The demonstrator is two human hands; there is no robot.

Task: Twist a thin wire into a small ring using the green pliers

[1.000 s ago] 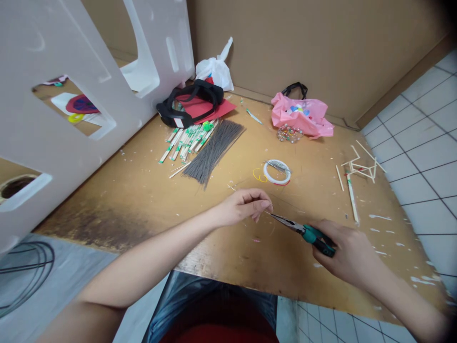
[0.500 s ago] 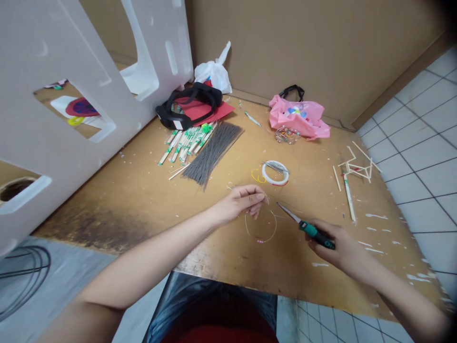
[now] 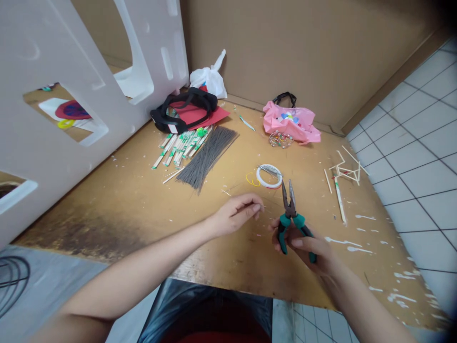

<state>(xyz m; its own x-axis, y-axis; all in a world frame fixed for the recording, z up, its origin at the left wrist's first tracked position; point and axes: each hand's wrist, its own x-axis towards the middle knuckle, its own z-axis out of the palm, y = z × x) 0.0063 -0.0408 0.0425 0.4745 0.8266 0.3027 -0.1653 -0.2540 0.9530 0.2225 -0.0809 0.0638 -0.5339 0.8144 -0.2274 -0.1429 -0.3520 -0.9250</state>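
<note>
- Right hand (image 3: 303,250) has the pliers (image 3: 291,216) wrapped up in its fingers, teal grips in the palm, with the pointy tips aimed up and away and spread open
- Left hand (image 3: 237,214) is pinched together at the fingertips, and honestly I can't tell if something super thin is in there
- The hands are apart but close, with only a small gap between them, both over the middle of the wooden surface (image 3: 107,205)
- The pliers look stiff and solid, probably with a bit of weight to them; I'd grab them by the rubbery grips, which look less slippery than the bare metal nose
- Just past them sits a roll of white tape (image 3: 268,177), with a bundle of grey wire (image 3: 207,157) further left
- The wire looks light and springy, so I'd take it near the ends
- Off to the right there's a small stick frame (image 3: 344,171), which looks fragile
</note>
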